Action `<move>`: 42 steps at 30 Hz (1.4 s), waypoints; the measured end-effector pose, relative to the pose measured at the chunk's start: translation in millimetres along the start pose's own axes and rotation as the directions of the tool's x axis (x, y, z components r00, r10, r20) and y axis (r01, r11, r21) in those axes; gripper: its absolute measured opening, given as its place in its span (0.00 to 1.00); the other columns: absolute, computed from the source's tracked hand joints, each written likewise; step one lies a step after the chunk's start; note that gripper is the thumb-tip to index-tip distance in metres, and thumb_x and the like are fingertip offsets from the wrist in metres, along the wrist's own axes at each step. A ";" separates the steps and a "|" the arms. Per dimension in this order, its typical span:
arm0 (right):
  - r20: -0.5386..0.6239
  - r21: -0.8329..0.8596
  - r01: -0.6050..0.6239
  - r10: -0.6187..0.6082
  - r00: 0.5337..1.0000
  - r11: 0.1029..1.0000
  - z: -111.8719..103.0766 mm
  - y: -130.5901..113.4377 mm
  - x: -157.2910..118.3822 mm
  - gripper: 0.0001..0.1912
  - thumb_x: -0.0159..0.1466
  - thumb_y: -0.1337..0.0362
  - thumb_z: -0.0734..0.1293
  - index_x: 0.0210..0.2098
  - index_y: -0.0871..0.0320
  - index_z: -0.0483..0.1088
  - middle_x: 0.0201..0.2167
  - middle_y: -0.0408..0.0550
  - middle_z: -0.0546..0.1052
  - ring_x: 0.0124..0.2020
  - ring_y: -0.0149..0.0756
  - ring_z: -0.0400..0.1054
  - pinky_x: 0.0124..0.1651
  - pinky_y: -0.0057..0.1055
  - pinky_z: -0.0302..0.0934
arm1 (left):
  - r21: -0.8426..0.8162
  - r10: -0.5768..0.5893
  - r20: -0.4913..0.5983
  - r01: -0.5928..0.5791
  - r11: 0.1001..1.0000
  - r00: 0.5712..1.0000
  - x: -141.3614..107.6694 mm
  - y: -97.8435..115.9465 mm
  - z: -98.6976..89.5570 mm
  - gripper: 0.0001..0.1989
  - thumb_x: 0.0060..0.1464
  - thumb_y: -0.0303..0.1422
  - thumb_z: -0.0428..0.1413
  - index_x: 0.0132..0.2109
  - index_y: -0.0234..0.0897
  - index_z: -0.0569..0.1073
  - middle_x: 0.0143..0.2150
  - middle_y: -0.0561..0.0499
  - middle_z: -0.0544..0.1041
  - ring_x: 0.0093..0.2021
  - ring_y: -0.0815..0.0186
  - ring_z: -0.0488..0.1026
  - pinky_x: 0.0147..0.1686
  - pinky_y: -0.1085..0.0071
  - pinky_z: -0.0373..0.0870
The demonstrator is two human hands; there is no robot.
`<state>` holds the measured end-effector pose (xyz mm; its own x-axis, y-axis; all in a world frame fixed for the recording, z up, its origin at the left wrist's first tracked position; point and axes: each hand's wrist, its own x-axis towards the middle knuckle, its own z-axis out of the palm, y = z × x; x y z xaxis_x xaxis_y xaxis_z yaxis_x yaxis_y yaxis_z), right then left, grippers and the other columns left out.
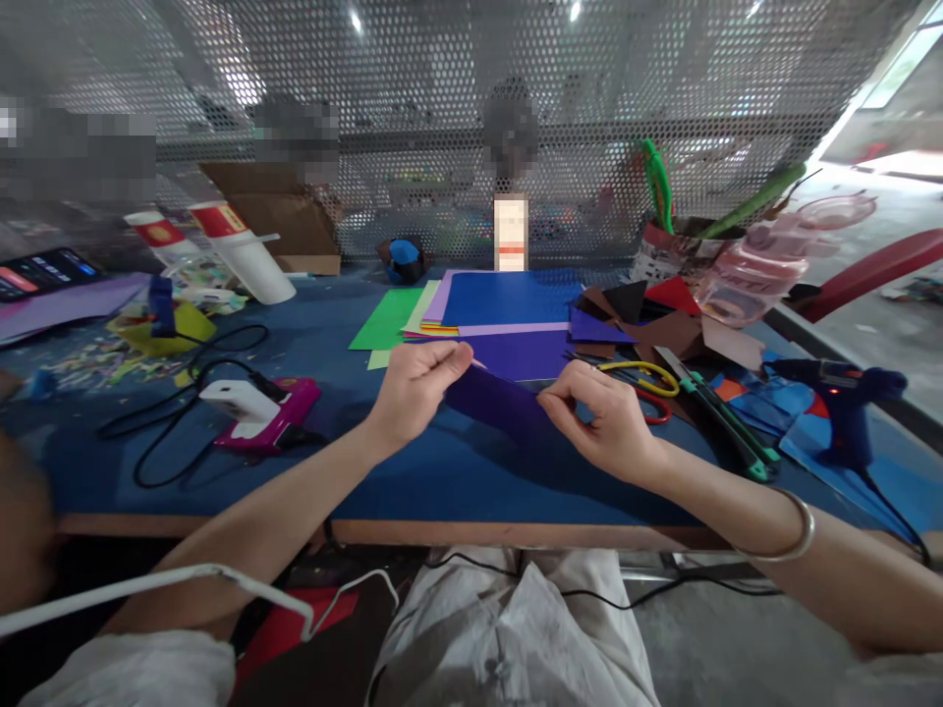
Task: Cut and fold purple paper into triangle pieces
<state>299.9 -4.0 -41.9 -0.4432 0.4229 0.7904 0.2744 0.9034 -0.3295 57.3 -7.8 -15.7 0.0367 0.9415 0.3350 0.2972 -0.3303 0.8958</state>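
Observation:
A dark purple piece of paper [495, 401] is stretched between my two hands, above the blue tabletop. My left hand [416, 391] pinches its left end between thumb and fingers. At its right end, the fingertips of my right hand [605, 417] are pressed together on the edge. Just behind the hands lies a purple sheet [526, 355], partly under a stack of coloured paper topped by a blue sheet [508, 299]. Scissors with yellow and red handles [652, 378] lie right beside my right hand, partly hidden by it.
On the right are green-handled cutters [726, 422], paper scraps [667, 319], a blue glue gun [847, 398] and a pink bottle [755, 270]. To the left sit a magenta power strip [254, 432] with black cables, a white cup [257, 265] and a cardboard box [276, 211].

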 end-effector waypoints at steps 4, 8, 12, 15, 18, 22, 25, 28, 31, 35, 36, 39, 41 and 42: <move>0.006 0.066 -0.064 0.063 0.998 0.996 0.5 -3.0 0.2 0.12 0.71 0.70 0.65 0.31 0.55 0.68 0.25 0.41 0.72 0.27 0.29 0.64 0.30 0.28 0.59 | 0.299 0.292 -0.128 -0.243 0.923 0.948 -10.2 2.6 3.1 0.30 0.62 0.58 0.58 0.22 0.41 0.73 0.20 0.51 0.72 0.25 0.65 0.71 0.28 0.68 0.69; 0.030 0.136 -0.199 0.197 0.980 0.971 0.4 -4.5 -0.4 0.14 0.71 0.66 0.66 0.27 0.56 0.66 0.23 0.39 0.70 0.24 0.27 0.61 0.28 0.27 0.56 | 0.254 0.263 -0.109 -0.228 0.940 0.959 -7.8 3.2 5.7 0.32 0.64 0.57 0.55 0.20 0.41 0.68 0.17 0.53 0.66 0.22 0.67 0.65 0.25 0.69 0.65; 0.085 0.201 -0.307 0.296 0.952 0.930 2.1 -3.2 -1.8 0.16 0.71 0.63 0.66 0.26 0.56 0.65 0.22 0.38 0.68 0.23 0.25 0.60 0.27 0.25 0.55 | 0.041 0.145 0.060 -0.147 0.988 0.988 -2.1 6.8 4.8 0.22 0.56 0.54 0.64 0.30 0.39 0.78 0.28 0.50 0.78 0.29 0.66 0.72 0.30 0.70 0.68; 0.088 0.221 -0.303 0.291 0.953 0.927 2.9 -2.4 -2.7 0.16 0.71 0.63 0.66 0.26 0.57 0.66 0.22 0.38 0.69 0.24 0.25 0.60 0.28 0.24 0.55 | -0.031 0.082 0.177 -0.078 0.996 0.981 -0.6 9.1 4.2 0.18 0.49 0.49 0.71 0.34 0.38 0.82 0.33 0.50 0.82 0.33 0.65 0.75 0.34 0.71 0.70; 0.080 0.214 -0.275 0.263 0.961 0.937 2.4 -1.8 -3.2 0.15 0.71 0.64 0.66 0.27 0.57 0.67 0.23 0.38 0.69 0.24 0.25 0.61 0.28 0.24 0.56 | -0.094 0.000 0.175 0.016 0.995 0.985 -1.0 8.0 5.9 0.18 0.47 0.47 0.72 0.31 0.37 0.82 0.31 0.50 0.82 0.32 0.66 0.75 0.34 0.72 0.71; 0.072 0.174 -0.214 0.204 0.976 0.961 1.2 -1.2 -3.1 0.14 0.71 0.66 0.66 0.28 0.58 0.68 0.24 0.40 0.71 0.25 0.25 0.63 0.30 0.25 0.58 | -0.158 -0.130 0.191 0.162 0.974 0.973 -1.5 5.5 8.1 0.20 0.42 0.48 0.75 0.32 0.37 0.82 0.27 0.53 0.79 0.26 0.69 0.71 0.28 0.73 0.67; 0.066 0.164 -0.187 0.178 0.982 0.969 1.5 -1.0 -2.8 0.13 0.71 0.67 0.66 0.29 0.58 0.68 0.25 0.40 0.72 0.26 0.25 0.64 0.30 0.24 0.59 | -0.139 -0.109 0.185 0.136 0.981 0.977 -1.3 5.8 7.5 0.19 0.43 0.46 0.75 0.30 0.36 0.80 0.25 0.54 0.76 0.25 0.71 0.69 0.27 0.75 0.65; 0.069 0.155 -0.141 0.131 0.989 0.978 2.0 -1.6 -1.8 0.12 0.71 0.68 0.66 0.29 0.57 0.68 0.25 0.40 0.72 0.26 0.26 0.65 0.30 0.24 0.59 | -0.150 -0.044 0.187 0.073 0.986 0.981 -2.2 6.9 6.2 0.18 0.45 0.45 0.74 0.26 0.36 0.78 0.24 0.54 0.75 0.25 0.72 0.69 0.26 0.75 0.64; 0.046 0.087 -0.042 0.038 0.998 0.995 -1.5 -1.3 1.1 0.11 0.72 0.70 0.66 0.31 0.57 0.68 0.25 0.41 0.72 0.27 0.27 0.65 0.31 0.25 0.61 | -0.083 0.071 0.144 -0.059 0.995 0.987 -6.0 9.8 5.5 0.16 0.51 0.42 0.71 0.25 0.38 0.79 0.24 0.54 0.77 0.26 0.69 0.73 0.26 0.73 0.69; -0.005 -0.264 0.268 -0.279 0.960 0.926 -16.3 6.9 6.5 0.08 0.72 0.70 0.67 0.35 0.56 0.71 0.28 0.45 0.76 0.31 0.33 0.67 0.34 0.31 0.64 | 0.263 0.533 0.083 -0.534 0.803 0.842 -12.5 14.1 1.1 0.03 0.61 0.31 0.66 0.37 0.42 0.84 0.37 0.53 0.87 0.41 0.62 0.85 0.44 0.67 0.82; 0.015 -0.359 0.349 -0.368 0.930 0.866 -20.4 10.7 7.3 0.06 0.72 0.69 0.68 0.37 0.56 0.72 0.29 0.46 0.77 0.32 0.34 0.67 0.35 0.32 0.65 | 0.349 0.658 0.133 -0.656 0.669 0.741 -13.1 13.1 -1.3 0.04 0.62 0.28 0.65 0.40 0.42 0.84 0.41 0.53 0.88 0.47 0.61 0.85 0.49 0.65 0.82; 0.133 -0.500 0.509 -0.518 0.845 0.701 -28.0 24.0 6.9 0.02 0.71 0.68 0.70 0.41 0.55 0.75 0.31 0.45 0.80 0.34 0.35 0.69 0.37 0.33 0.66 | 0.476 0.800 0.406 -0.849 0.229 0.443 -11.5 -0.3 -9.9 0.13 0.63 0.23 0.63 0.52 0.40 0.82 0.50 0.50 0.87 0.56 0.60 0.83 0.53 0.66 0.83; 0.235 -0.501 0.569 -0.530 0.815 0.652 -27.1 32.6 4.2 0.03 0.72 0.68 0.69 0.41 0.56 0.75 0.31 0.44 0.80 0.35 0.34 0.70 0.37 0.33 0.65 | 0.457 0.805 0.497 -0.886 0.076 0.325 -9.8 -17.5 -14.3 0.13 0.66 0.23 0.59 0.55 0.37 0.80 0.50 0.49 0.87 0.57 0.61 0.82 0.54 0.67 0.82; 0.286 -0.484 0.595 -0.527 0.800 0.641 -25.2 36.3 2.4 0.04 0.73 0.69 0.68 0.41 0.57 0.75 0.31 0.43 0.80 0.36 0.34 0.70 0.37 0.33 0.65 | 0.438 0.814 0.510 -0.899 0.031 0.277 -9.9 -27.1 -15.6 0.12 0.68 0.24 0.57 0.55 0.37 0.79 0.49 0.49 0.87 0.55 0.62 0.83 0.54 0.68 0.82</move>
<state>330.3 28.0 -38.9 -0.7434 -0.1172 0.6584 0.3254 0.7967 0.5092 34.0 -9.2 -38.7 0.7392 0.0258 0.6730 0.3938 -0.8272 -0.4008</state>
